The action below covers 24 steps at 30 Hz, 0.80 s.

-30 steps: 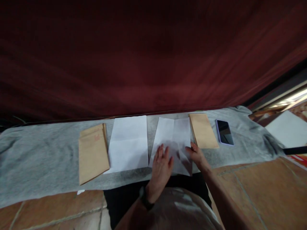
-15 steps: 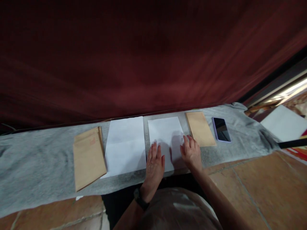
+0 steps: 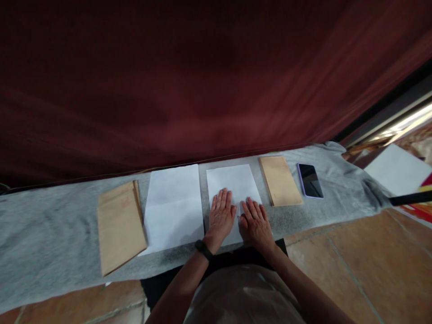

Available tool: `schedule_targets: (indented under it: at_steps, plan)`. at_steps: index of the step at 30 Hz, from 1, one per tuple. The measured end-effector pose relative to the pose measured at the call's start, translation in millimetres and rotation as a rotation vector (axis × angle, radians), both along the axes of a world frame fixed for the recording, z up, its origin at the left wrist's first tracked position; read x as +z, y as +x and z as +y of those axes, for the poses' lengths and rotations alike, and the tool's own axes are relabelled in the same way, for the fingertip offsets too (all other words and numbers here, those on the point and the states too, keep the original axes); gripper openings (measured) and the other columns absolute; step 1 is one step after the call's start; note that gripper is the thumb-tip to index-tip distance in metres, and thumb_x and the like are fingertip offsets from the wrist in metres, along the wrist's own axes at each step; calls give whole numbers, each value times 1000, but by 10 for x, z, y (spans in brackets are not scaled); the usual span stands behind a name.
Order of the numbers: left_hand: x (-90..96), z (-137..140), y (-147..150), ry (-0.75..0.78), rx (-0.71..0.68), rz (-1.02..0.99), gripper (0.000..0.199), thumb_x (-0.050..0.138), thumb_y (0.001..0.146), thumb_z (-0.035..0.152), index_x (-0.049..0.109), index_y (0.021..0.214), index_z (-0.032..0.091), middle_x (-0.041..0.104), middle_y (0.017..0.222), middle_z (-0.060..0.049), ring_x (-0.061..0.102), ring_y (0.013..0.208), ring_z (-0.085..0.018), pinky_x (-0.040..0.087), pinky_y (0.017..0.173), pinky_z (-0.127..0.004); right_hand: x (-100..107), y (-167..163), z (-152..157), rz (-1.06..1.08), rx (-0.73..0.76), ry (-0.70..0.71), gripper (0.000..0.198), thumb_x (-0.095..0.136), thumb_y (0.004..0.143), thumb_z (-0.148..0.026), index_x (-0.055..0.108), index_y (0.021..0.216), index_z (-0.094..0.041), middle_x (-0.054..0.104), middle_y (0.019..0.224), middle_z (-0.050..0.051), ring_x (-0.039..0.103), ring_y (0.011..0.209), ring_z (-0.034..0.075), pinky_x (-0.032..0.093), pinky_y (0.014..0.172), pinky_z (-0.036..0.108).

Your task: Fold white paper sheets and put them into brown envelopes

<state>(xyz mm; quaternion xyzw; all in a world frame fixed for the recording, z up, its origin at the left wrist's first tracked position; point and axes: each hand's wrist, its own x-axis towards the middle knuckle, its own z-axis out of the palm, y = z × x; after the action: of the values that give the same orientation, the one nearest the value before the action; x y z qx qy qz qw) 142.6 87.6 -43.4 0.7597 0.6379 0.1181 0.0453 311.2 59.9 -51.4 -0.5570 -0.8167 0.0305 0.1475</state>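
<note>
Both palms lie on a white sheet of paper (image 3: 229, 175) in front of me, covering much of its lower half. My left hand (image 3: 222, 216) rests flat on its left part, fingers stretched forward. On the right part, my right hand (image 3: 255, 222) lies flat with its fingers slightly spread. A larger white sheet (image 3: 173, 207), with a faint crease across it, is just left of my left hand. Beyond it sits a stack of brown envelopes (image 3: 119, 229). Another brown envelope pile (image 3: 281, 182) is to the right of the sheet under my hands.
A phone in a purple case (image 3: 309, 181) lies at the right on the grey cloth (image 3: 50, 243). Dark red fabric (image 3: 202, 90) rises behind the cloth. Tiled floor (image 3: 337, 261) shows in front. At far right is a white panel-like object (image 3: 398, 170) beside a black bar (image 3: 410, 199).
My right hand has moved left and inward from the sheet's right edge and now lies flat on it. My left hand has shifted slightly forward and right.
</note>
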Motion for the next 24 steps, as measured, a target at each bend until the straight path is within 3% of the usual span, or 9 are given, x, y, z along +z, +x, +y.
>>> schedule_targets:
  at_steps: [8,13,15,18,22,24]
  plan:
    - [4,702,101,-6,-121,-42,53,35,106,35,41,155,17,35,165,-9,26,156,-26,17,128,-51,66,-44,2,8,-26,-21,54,41,104,-32,41,156,-17,40,162,16,35,150,33,28,120,55]
    - [2,1001,-92,-25,-32,-49,57,34,106,34,37,156,9,33,166,-13,25,156,-26,19,128,-47,80,-65,3,10,-39,-23,54,42,104,-34,42,155,-17,39,162,15,36,149,33,27,121,54]
    - [11,918,-184,-38,32,-46,56,34,105,31,37,156,6,35,164,-16,27,155,-27,24,127,-48,74,-67,-5,11,-45,-18,54,42,104,-34,42,155,-16,39,162,16,37,149,33,26,121,54]
    - [32,508,-225,-31,90,-28,54,35,104,26,43,153,6,38,162,-18,30,154,-30,33,123,-51,61,-55,-14,24,-48,-7,56,42,103,-32,40,156,-15,39,162,16,37,149,32,28,121,54]
    - [40,-241,-115,21,-106,26,54,39,103,27,39,157,17,36,165,-9,25,156,-27,30,126,-51,76,-64,53,66,-30,-18,52,42,104,-29,45,153,-12,44,159,17,38,148,31,30,121,53]
    - [31,-487,-58,18,-122,65,58,43,101,27,37,158,18,36,165,-9,25,156,-28,29,126,-53,105,-115,143,98,13,-37,50,40,104,-29,47,151,-11,45,158,17,39,148,29,32,121,52]
